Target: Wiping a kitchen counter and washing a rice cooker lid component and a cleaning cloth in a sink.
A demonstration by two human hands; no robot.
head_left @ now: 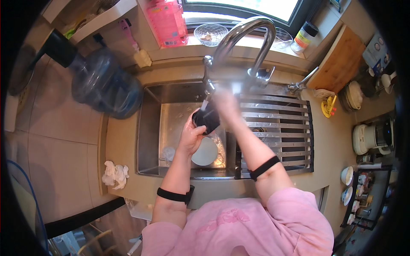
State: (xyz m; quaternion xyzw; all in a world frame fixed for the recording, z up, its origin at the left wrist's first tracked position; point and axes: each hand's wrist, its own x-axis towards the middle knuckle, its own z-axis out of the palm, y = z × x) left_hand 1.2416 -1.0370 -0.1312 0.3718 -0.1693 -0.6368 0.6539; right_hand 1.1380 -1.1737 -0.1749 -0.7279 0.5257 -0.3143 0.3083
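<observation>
In the head view my left hand grips a small dark item, perhaps a cup, and tilts it over the left basin of the stainless steel sink. Water from the chrome faucet's spout runs onto this item. My right hand is strongly blurred, close to the dark item and beside the spout; whether its fingers hold anything cannot be made out. Below my left hand a pale round dish lies on the basin floor. A small clear item is to its left.
A slatted metal drying rack covers the right side of the sink. The blue water jug with a black pump stands left. Crumpled tissue lies on the counter's left edge. A glass bowl sits on the sill; a wooden cutting board leans right.
</observation>
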